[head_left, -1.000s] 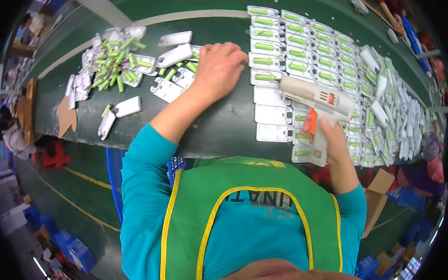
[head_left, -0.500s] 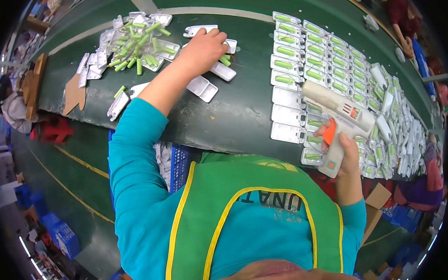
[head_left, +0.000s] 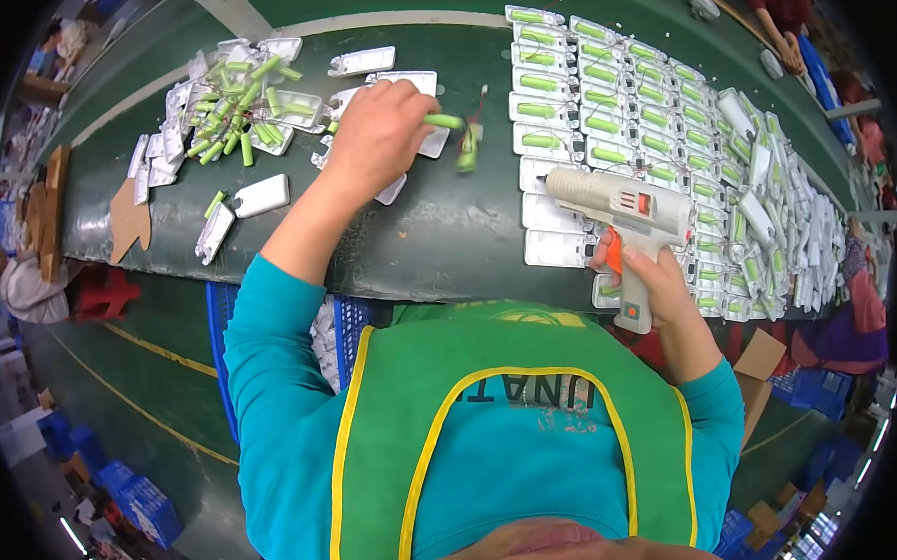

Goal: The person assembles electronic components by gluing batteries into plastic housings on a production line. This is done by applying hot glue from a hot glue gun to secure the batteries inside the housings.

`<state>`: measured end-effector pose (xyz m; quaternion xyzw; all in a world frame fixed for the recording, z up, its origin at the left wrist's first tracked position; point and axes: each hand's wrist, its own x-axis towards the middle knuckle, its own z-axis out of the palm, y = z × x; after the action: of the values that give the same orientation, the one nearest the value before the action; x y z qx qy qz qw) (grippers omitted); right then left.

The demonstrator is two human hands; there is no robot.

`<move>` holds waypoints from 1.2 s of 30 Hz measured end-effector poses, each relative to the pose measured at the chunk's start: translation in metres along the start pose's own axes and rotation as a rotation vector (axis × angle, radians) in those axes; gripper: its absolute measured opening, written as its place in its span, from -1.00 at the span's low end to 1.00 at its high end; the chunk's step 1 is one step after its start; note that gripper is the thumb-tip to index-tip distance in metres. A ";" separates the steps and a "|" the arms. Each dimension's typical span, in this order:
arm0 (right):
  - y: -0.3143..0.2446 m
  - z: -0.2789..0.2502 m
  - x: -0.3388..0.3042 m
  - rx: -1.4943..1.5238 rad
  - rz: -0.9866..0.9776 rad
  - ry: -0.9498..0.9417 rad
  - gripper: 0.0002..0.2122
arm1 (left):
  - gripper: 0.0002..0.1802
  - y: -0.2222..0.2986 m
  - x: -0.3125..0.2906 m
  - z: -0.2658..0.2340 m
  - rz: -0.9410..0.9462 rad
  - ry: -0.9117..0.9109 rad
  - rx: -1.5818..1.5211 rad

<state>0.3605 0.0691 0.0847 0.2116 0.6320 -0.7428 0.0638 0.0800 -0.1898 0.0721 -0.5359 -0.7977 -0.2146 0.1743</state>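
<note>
Here, your left hand [head_left: 377, 132]: fingers curled round a green cell [head_left: 442, 122], one end sticking out to the right.
Second cell [head_left: 467, 153]: just right of the held one, above the bench [head_left: 430, 254] or on it, you cannot tell which; blurred, with thin wires [head_left: 482, 103] by it.
Your right hand [head_left: 660, 286]: wrapped round the handle of a glue gun [head_left: 629, 210], forefinger by the orange trigger [head_left: 615, 251].
Nozzle [head_left: 542, 178]: pointing left, over the edge of the shell rows; whether it touches anything is unclear.
Wire risk: thin leads near your left fingers could snag on the loose shells [head_left: 417, 78] beneath, and a hard pull might strain them.
Glue risk: a squeeze on the trigger here could drip onto a shell where none is wanted.
Row risk: a low sweep of the gun might knock the neat rows askew.
Cell looks: short, bright green cylinder; the second appears smeared by motion.
Filled shells [head_left: 602, 125]: white, shallow, rounded, each with a green cell lying across it.
Bare shells [head_left: 555, 249]: nearest you at the rows' left edge, showing pale insides.
</note>
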 end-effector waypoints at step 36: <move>0.003 0.070 0.019 0.304 -0.175 -0.167 -0.23 | -0.76 0.113 -0.011 -0.032 -0.051 0.254 -0.597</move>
<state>0.3285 0.0041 0.0821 0.1005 0.5210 -0.8474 0.0184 0.1908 -0.1779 0.1113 -0.5123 -0.6844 -0.5086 0.1023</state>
